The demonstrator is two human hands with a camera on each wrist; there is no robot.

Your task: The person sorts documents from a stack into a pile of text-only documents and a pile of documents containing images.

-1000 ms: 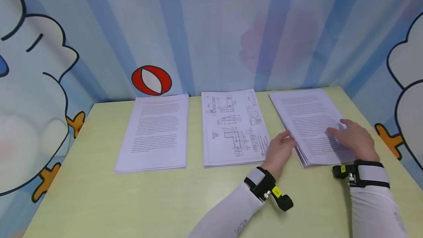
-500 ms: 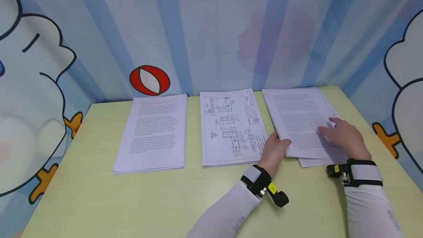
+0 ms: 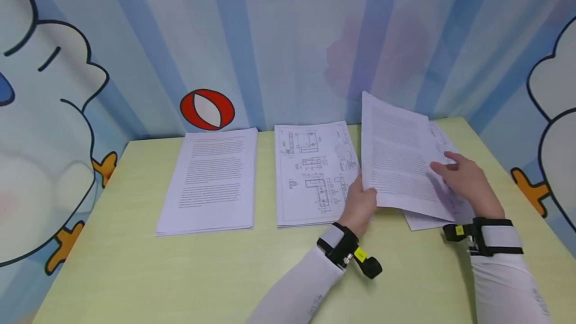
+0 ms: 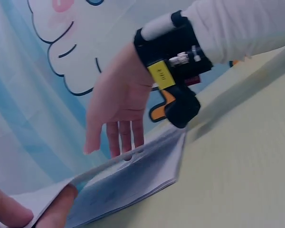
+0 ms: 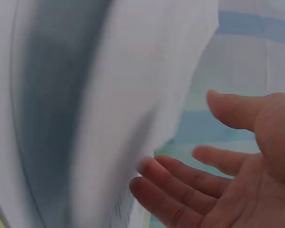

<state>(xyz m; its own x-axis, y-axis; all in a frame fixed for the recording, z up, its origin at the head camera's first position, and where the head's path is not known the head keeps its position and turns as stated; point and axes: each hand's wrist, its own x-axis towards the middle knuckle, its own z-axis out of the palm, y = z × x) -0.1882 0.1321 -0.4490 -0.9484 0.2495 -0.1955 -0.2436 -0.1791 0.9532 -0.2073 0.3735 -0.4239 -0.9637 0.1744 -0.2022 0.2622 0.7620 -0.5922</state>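
My left hand [image 3: 358, 206] pinches the left edge of a sheaf of printed text pages [image 3: 398, 156] at the right of the table. The sheaf is lifted and tilted, its left side raised. In the left wrist view the thumb [image 4: 12, 211] lies on top of the paper and a finger is under it. Beneath the sheaf shows a stack with a line drawing [image 3: 443, 146] on top, mostly hidden. My right hand [image 3: 470, 184] is by the sheaf's right side, over that stack. The right wrist view shows its fingers [image 5: 180, 190] spread and relaxed, gripping nothing.
A stack of technical drawings [image 3: 310, 176] lies in the middle, close to my left hand. Further left is a stack of text pages [image 3: 209, 184]. A printed curtain [image 3: 292, 44] hangs along the table's back edge. The pale yellow table [image 3: 189, 279] extends toward me.
My left hand has taken hold of the text pages, drawn them left and raised their left side, uncovering the drawing underneath. My right hand has shifted slightly left.
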